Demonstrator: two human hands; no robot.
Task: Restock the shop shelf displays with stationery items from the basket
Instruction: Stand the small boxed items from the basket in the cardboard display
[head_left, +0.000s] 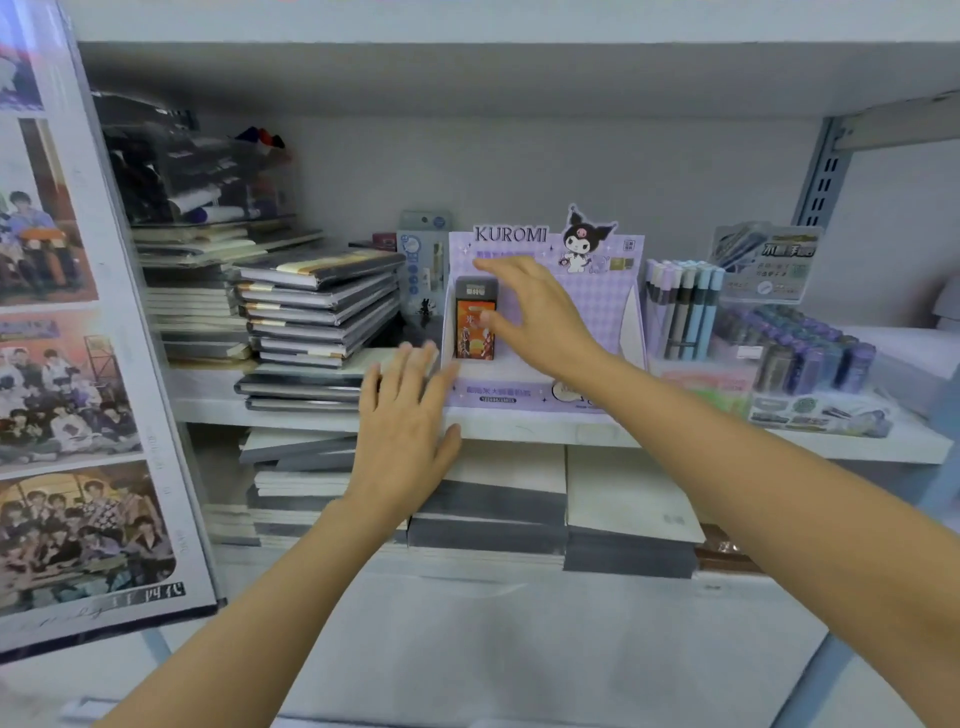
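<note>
A purple Kuromi display box (613, 306) stands on the middle shelf (524, 428). Inside it, at the left, one orange packet with a grey top (474, 327) stands upright. My right hand (535, 317) reaches into the box with fingers spread; its thumb touches or nearly touches the packet's right side. My left hand (408, 423) lies flat and open against the box's front left corner, holding nothing. No basket is in view.
Stacks of wrapped notebooks (317, 306) sit left of the box. A pen display (683, 312) and purple tube packs (810, 358) stand to its right. More notebook piles (498, 499) fill the shelf below. A large poster board (78, 364) leans at the far left.
</note>
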